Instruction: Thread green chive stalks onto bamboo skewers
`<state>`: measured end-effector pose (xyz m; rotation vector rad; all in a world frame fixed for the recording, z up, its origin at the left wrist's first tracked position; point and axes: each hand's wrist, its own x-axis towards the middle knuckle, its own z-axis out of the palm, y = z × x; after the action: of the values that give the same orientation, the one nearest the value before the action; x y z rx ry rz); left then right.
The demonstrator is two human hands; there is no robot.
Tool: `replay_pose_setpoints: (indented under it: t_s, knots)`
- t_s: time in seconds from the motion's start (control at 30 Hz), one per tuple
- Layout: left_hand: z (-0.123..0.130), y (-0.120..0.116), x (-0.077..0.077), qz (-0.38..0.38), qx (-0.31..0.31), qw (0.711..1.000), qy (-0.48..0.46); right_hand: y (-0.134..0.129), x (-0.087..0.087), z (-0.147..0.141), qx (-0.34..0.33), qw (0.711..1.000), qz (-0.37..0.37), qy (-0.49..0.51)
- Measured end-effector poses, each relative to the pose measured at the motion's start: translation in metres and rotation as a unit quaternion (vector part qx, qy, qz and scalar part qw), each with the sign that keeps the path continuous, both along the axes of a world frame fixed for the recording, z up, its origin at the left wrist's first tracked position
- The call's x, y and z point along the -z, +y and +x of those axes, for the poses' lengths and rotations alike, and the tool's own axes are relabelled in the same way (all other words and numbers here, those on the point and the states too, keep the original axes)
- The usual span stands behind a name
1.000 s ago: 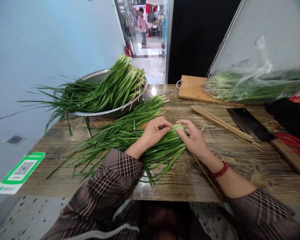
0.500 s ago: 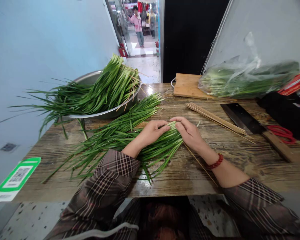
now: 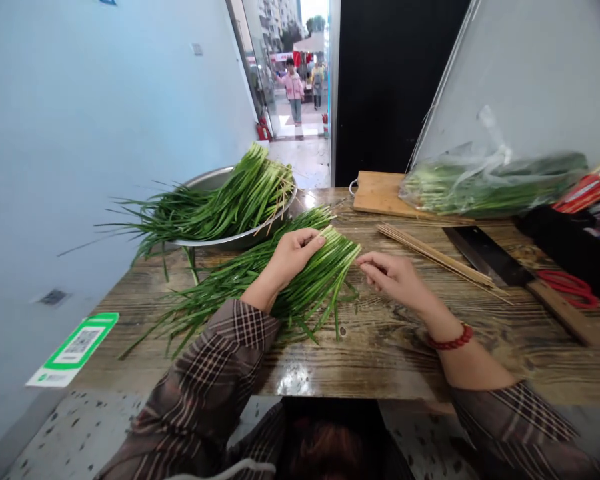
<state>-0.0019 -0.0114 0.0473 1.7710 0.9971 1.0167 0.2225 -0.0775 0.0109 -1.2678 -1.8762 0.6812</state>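
A bunch of green chives (image 3: 313, 283) lies across the wooden table, its pale stem ends fanned toward the right. My left hand (image 3: 293, 257) is wrapped over the upper side of this bunch, near the stem ends. Just right of the stem tips is my right hand (image 3: 390, 277), its thumb and fingers pinched together; whatever they hold, if anything, is too small to make out. More chives (image 3: 230, 270) spread out behind and left of my left hand. Thin wooden skewers (image 3: 430, 253) lie in a pile beyond my right hand.
A metal basin (image 3: 215, 239) heaped with chives stands at the back left. Toward the right are a cutting board (image 3: 379, 192), a bagged bundle of greens (image 3: 495, 187), a cleaver (image 3: 495, 260) and red-handled scissors (image 3: 570, 285). A QR card (image 3: 77, 348) lies at the left edge.
My right hand has moved right, off the chives, and its fingers have pinched together. The thin stick under it no longer shows near the table's front. The view has tilted up slightly.
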Motion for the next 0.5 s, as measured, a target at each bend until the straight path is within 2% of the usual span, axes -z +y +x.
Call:
replay_pose_setpoints:
  t_s: [0.17,0.33,0.5]
  knots:
    - [-0.007,-0.013,-0.031,0.012,0.065,0.997,0.032,-0.003,-0.015,-0.012,0.036,0.989,0.144,0.004]
    - [-0.013,-0.027,-0.061,0.027,0.085,0.995,0.051,-0.014,-0.045,-0.018,0.042,0.976,0.215,0.003]
    - [-0.013,-0.039,-0.069,0.017,0.079,0.996,0.022,-0.024,-0.063,-0.022,0.042,0.968,0.246,-0.021]
